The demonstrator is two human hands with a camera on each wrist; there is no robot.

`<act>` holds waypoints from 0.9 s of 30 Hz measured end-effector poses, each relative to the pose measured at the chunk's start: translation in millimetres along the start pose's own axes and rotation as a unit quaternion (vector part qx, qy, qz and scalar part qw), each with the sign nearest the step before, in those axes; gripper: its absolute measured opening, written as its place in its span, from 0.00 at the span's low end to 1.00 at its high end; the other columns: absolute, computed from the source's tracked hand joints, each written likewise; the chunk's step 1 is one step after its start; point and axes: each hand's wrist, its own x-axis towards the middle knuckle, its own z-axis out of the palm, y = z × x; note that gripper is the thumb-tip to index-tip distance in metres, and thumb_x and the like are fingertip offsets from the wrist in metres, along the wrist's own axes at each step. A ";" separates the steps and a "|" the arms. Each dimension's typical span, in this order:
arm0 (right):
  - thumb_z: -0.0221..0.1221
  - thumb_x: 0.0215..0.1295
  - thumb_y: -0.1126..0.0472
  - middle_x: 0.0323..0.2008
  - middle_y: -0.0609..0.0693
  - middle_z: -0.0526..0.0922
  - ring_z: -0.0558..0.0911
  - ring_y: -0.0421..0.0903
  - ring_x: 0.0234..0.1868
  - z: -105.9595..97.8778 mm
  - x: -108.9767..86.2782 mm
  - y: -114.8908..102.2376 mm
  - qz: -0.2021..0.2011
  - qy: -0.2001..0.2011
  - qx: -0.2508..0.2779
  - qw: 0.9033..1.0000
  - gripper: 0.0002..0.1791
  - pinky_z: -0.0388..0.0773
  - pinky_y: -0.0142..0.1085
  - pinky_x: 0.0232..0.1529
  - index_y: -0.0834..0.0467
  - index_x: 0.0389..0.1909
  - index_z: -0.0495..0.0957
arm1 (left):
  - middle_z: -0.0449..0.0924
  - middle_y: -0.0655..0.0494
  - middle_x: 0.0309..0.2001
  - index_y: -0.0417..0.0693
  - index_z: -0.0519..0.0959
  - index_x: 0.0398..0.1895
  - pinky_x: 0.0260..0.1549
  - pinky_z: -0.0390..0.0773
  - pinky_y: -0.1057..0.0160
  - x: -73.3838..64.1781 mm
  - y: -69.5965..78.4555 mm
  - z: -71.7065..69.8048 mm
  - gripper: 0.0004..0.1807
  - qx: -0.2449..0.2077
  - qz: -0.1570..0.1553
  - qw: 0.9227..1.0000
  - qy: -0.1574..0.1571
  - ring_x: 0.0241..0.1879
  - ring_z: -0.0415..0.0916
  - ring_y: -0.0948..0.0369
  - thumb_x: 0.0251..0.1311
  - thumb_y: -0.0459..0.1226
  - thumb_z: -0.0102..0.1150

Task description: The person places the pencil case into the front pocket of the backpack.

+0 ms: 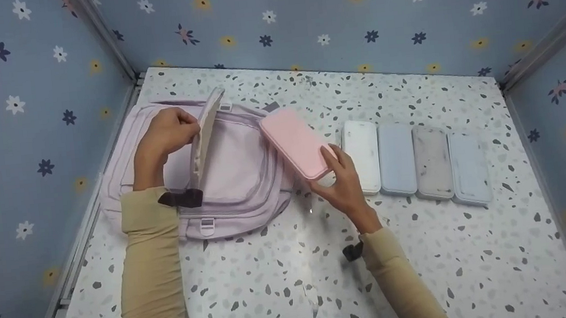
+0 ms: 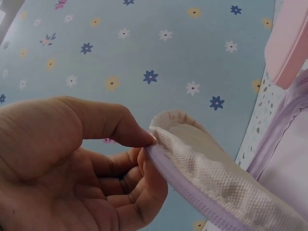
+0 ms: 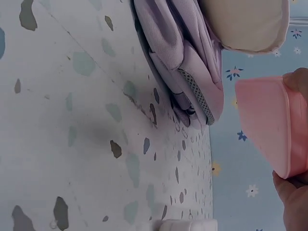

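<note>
A lavender backpack point(image 1: 239, 163) lies flat on the left of the table, its front panel unzipped. My left hand point(image 1: 168, 131) pinches the edge of that panel's flap point(image 1: 204, 135) and holds it upright; the left wrist view shows thumb and fingers on the zipper tape point(image 2: 192, 187), with pale lining beside it. With its fingers and thumb on opposite sides, my right hand point(image 1: 340, 184) grips the near end of a pink rectangular case point(image 1: 294, 142). The case is raised and tilted, its far end overlapping the backpack's right edge in the head view.
Right of the pink case, a row of similar cases lies side by side: white point(image 1: 360, 156), blue point(image 1: 396, 158), grey point(image 1: 433, 162) and pale blue point(image 1: 470, 168). Flowered panels point(image 1: 300, 17) enclose the speckled table point(image 1: 253, 281) at the back and sides.
</note>
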 end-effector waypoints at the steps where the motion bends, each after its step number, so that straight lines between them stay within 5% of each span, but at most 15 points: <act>1: 0.70 0.50 0.48 0.66 0.61 0.65 0.64 0.55 0.68 1.6 2.0 -1.4 -0.007 -0.006 0.003 1.000 0.43 0.65 0.50 0.65 0.57 0.67 0.66 | 0.71 0.46 0.44 0.35 0.73 0.50 0.47 0.72 0.57 0.3 0.7 0.1 0.17 0.001 0.000 1.000 0.000 0.44 0.71 0.54 0.65 0.39 0.49; 20: 0.69 0.50 0.49 0.64 0.62 0.66 0.66 0.56 0.65 49.7 17.0 -21.9 -0.115 -0.100 -0.002 0.988 0.43 0.66 0.48 0.64 0.60 0.66 0.66 | 0.70 0.46 0.43 0.35 0.71 0.51 0.48 0.73 0.55 0.5 -2.9 3.0 0.17 -0.011 0.008 1.000 -0.007 0.45 0.73 0.53 0.65 0.38 0.49; 27: 0.72 0.47 0.57 0.67 0.62 0.63 0.63 0.58 0.67 51.2 35.2 -29.3 -0.065 -0.157 0.001 0.985 0.43 0.61 0.47 0.68 0.61 0.66 0.66 | 0.70 0.45 0.44 0.34 0.71 0.52 0.49 0.73 0.54 3.2 -3.0 3.8 0.18 -0.016 0.012 1.000 -0.020 0.46 0.73 0.52 0.64 0.39 0.50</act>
